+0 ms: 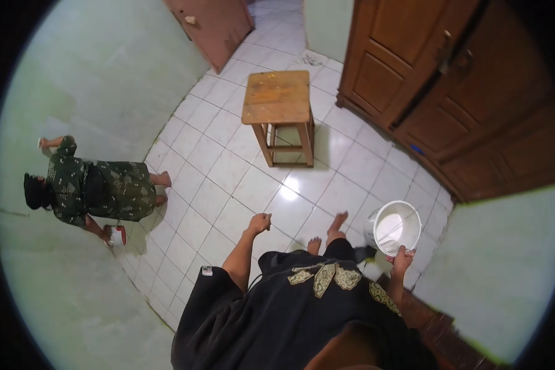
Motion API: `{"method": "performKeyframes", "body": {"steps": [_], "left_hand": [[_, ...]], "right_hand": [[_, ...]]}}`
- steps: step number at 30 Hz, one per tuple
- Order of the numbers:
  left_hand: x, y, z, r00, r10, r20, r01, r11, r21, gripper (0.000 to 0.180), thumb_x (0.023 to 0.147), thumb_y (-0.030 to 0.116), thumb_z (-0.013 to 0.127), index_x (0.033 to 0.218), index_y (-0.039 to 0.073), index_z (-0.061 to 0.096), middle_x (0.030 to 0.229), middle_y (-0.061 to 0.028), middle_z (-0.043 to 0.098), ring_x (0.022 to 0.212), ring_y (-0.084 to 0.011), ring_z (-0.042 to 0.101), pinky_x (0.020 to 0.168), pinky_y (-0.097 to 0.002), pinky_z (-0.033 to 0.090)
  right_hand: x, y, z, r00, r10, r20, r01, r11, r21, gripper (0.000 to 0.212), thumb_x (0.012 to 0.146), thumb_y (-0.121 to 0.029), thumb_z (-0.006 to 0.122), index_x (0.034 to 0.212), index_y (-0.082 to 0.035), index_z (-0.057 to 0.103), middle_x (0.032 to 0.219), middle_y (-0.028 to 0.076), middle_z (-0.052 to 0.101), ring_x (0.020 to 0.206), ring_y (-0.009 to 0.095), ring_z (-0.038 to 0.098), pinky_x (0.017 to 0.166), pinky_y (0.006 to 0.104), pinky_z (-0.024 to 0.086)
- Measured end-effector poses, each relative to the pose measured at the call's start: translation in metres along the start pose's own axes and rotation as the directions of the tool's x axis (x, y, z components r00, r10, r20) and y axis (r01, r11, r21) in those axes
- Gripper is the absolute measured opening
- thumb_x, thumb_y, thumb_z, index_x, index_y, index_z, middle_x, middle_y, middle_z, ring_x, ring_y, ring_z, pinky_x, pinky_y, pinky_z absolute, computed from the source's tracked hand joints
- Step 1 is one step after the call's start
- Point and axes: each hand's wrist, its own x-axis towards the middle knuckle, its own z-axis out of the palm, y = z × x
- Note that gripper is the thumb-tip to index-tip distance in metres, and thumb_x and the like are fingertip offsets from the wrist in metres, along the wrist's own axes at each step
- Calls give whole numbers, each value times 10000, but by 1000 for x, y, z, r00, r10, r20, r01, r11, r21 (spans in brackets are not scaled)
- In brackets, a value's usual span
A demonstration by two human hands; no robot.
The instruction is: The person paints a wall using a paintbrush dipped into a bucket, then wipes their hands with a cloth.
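Observation:
My right hand (402,261) is closed on the near rim of a white bucket (371,229), held out at my right side. The bucket is tilted so that its mouth shows; something white lies inside, too unclear to name. A small reddish patch shows beside my right fingers, and I cannot make out what it is. In front of my body, my left hand (261,222) hangs in the air with its fingers curled in, and nothing shows in it. Below both hands are my bare feet on the tiles.
A wooden stool (276,102) stands ahead on the tiled floor (222,209). At left a person (98,185) reaches to the pale green wall (129,55), holding a small paint can (115,235). A brown wardrobe (438,86) stands at right; a pinkish door (213,31) is at the back.

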Motion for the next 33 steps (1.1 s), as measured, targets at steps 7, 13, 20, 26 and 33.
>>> {"method": "performKeyframes", "body": {"steps": [7,13,20,26,33], "left_hand": [[72,39,-43,981,-70,-181,-33,860,-509,343,881,269,343,899,0,555,725,-105,633,655,-196,622,632,-330,458],[134,69,-74,937,-347,-35,169,539,-825,389,871,359,360,1051,45,500,928,-113,593,862,-199,565,740,-368,434],[224,131,-144,963,-271,3,5,5,-1000,800,815,648,257,1364,80,130,1319,-204,277,1202,-337,305,940,-482,323],[272,173,-178,984,-175,42,-32,-397,-917,891,732,752,181,1371,136,107,1384,-142,203,1260,-348,217,935,-578,251],[302,156,-179,997,-51,-50,-69,-499,-864,849,747,732,97,1361,149,154,1386,-95,236,1210,-357,303,892,-582,285]], "right_hand": [[61,-174,234,800,-146,582,276,950,-142,395,788,-97,487,1168,-41,395,919,108,564,711,183,593,452,277,516],[90,-254,436,480,-225,848,529,845,-75,409,753,-51,515,1155,-15,448,970,112,580,864,162,559,734,267,449],[71,-267,610,382,52,923,397,893,-215,424,762,-118,529,1132,12,366,737,185,571,443,239,582,339,318,503],[59,-270,666,394,-8,919,665,692,-280,542,719,-182,560,1202,0,393,747,189,609,464,236,602,428,323,510],[63,-290,696,296,26,955,754,607,-251,626,705,-224,576,1247,-1,354,810,203,611,564,281,615,554,327,524]]}}
